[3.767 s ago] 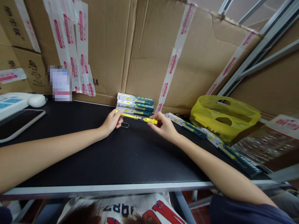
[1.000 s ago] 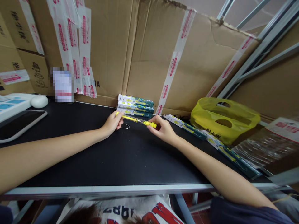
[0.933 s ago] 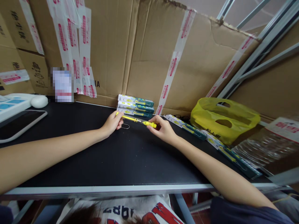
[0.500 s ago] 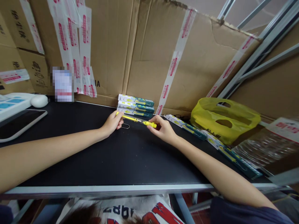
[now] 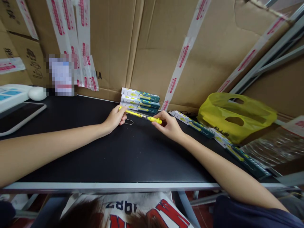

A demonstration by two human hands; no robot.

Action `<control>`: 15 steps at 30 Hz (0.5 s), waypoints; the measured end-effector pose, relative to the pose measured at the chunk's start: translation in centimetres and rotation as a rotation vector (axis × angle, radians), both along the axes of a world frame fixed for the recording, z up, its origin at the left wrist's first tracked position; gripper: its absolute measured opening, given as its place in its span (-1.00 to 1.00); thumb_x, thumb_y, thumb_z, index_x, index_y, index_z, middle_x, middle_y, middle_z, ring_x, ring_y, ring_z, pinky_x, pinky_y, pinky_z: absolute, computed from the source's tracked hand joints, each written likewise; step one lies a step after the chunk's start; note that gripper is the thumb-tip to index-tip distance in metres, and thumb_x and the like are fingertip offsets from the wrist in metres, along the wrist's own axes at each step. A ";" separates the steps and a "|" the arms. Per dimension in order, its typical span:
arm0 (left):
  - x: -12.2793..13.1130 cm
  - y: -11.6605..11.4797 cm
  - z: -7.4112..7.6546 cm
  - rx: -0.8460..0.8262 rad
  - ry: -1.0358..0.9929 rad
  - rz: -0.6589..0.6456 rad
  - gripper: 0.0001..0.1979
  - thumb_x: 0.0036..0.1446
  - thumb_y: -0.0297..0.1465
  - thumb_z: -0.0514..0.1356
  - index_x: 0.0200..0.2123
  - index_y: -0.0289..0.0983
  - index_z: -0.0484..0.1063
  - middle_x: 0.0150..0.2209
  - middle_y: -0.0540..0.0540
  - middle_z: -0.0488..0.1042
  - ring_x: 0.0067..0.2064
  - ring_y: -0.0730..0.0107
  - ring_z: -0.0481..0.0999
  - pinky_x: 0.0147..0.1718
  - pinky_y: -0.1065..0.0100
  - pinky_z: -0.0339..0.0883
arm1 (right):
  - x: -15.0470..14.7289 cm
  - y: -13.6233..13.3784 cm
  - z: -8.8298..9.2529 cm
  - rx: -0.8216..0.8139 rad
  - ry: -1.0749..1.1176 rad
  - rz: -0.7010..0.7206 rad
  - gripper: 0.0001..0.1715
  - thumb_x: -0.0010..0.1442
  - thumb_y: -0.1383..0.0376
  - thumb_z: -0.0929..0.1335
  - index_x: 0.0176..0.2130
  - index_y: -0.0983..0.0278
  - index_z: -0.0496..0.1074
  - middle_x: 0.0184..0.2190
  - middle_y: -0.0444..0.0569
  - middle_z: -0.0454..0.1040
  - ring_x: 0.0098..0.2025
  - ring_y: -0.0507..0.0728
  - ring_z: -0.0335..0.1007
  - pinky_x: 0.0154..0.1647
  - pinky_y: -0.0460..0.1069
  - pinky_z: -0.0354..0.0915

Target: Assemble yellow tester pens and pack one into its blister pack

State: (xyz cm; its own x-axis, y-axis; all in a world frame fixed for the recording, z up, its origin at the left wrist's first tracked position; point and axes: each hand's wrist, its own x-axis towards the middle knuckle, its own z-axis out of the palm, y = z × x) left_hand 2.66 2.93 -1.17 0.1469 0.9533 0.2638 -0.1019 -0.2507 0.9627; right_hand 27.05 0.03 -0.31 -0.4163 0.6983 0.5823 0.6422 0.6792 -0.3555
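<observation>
A slim yellow pen-like tool (image 5: 134,113) is held out level above the black table, sloping slightly down to the right. It has a clear middle part with a metal rod inside and a thicker yellow end. My left hand (image 5: 116,118) is closed on its left end, thumb on top. My right hand (image 5: 169,125) pinches the thicker yellow end between thumb and fingers. A thin bent wire loop (image 5: 129,122) shows just below my left fingertips; whether it joins the tool I cannot tell. Behind the tool lies a stack of slim printed boxes (image 5: 140,101).
More slim boxes (image 5: 193,123) lie in a slanting line on the right. Beyond them are a yellow plastic bag (image 5: 235,117) and clear plastic packaging (image 5: 263,148). A phone (image 5: 21,117) and a white power strip (image 5: 14,91) lie at left. Cardboard (image 5: 111,47) walls the back.
The view has tilted down a little and shifted. Both hands keep their hold on the tool, with little visible change between them.
</observation>
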 end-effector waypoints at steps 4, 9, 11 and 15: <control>-0.1 0.0 0.0 -0.009 -0.006 -0.005 -0.80 0.22 -0.40 -0.02 -0.47 -0.24 0.08 -0.69 0.16 0.12 -0.74 0.68 0.11 -0.75 0.56 -0.06 | -0.1 0.0 0.1 -0.008 0.024 0.017 -0.77 0.17 0.16 0.34 -0.24 0.25 0.30 -0.50 -0.15 0.36 -0.56 -0.03 0.14 -0.52 -0.10 0.12; -0.2 0.2 -0.1 -0.006 -0.016 -0.013 -0.80 0.21 -0.42 -0.04 -0.49 -0.24 0.07 -0.69 0.15 0.12 -0.73 0.69 0.11 -0.74 0.57 -0.06 | -0.2 -0.1 0.2 -0.086 0.135 0.067 -0.74 0.18 0.13 0.34 -0.23 0.26 0.29 -0.56 -0.19 0.31 -0.61 -0.05 0.10 -0.59 -0.11 0.09; -0.2 0.2 -0.1 -0.004 -0.017 -0.013 -0.80 0.21 -0.42 -0.04 -0.48 -0.24 0.07 -0.69 0.16 0.13 -0.74 0.68 0.10 -0.74 0.57 -0.05 | -0.3 0.0 0.2 -0.111 0.177 0.083 -0.73 0.16 0.13 0.36 -0.22 0.24 0.29 -0.57 -0.21 0.27 -0.62 -0.06 0.08 -0.62 -0.11 0.07; -0.1 0.1 0.0 -0.003 -0.015 -0.005 -0.81 0.20 -0.42 -0.04 -0.48 -0.23 0.07 -0.69 0.15 0.13 -0.74 0.68 0.10 -0.75 0.57 -0.06 | -0.3 0.0 0.2 -0.153 0.249 0.116 -0.70 0.14 0.14 0.38 -0.20 0.21 0.24 -0.60 -0.25 0.18 -0.65 -0.06 0.05 -0.66 -0.12 0.04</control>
